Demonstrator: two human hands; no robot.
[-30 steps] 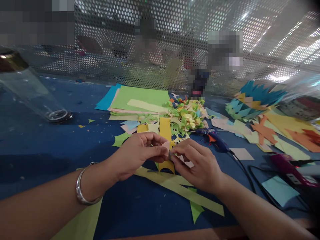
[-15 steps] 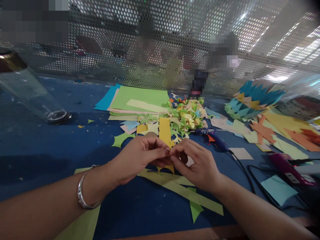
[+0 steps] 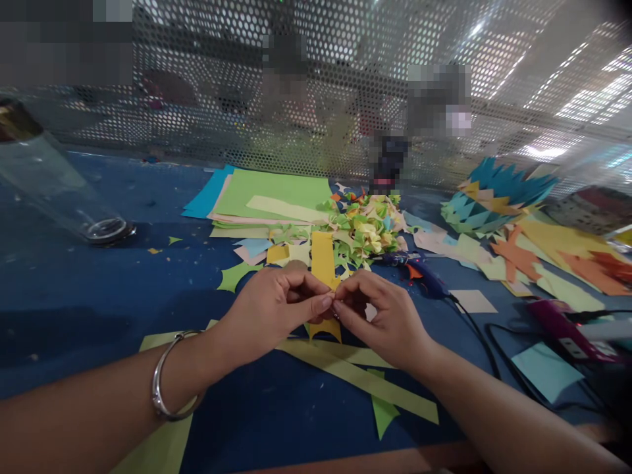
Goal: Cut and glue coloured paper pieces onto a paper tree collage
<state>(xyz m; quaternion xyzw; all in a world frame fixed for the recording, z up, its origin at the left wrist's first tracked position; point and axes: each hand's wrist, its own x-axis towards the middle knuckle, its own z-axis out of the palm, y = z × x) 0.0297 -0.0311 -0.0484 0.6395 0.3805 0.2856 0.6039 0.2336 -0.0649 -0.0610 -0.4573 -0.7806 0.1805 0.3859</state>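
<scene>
My left hand [image 3: 276, 306] and my right hand [image 3: 380, 316] meet fingertip to fingertip above the table. Both are closed in a pinch on one small piece of paper, almost wholly hidden by the fingers. Just behind the fingertips lies a yellow paper strip [image 3: 322, 253]. Below them is a yellow offcut [image 3: 326, 331] with scalloped edges. Long pale green strips [image 3: 365, 380] lie crossed under my hands, over a green scrap [image 3: 384, 415]. A heap of small curled paper pieces [image 3: 370, 230] stands behind my right hand.
A glue gun [image 3: 429, 280] lies right of the heap, its cord running towards a purple power strip [image 3: 563, 329]. Stacked coloured sheets [image 3: 281, 184] are at the back. A clear bottle [image 3: 54, 178] leans at left. A spiky blue paper piece [image 3: 513, 187] stands at back right before perforated metal.
My fingertips have drawn closer together around the small piece, and its thin reddish edge shows less. The whole view has shifted slightly; the things on the table lie as before.
</scene>
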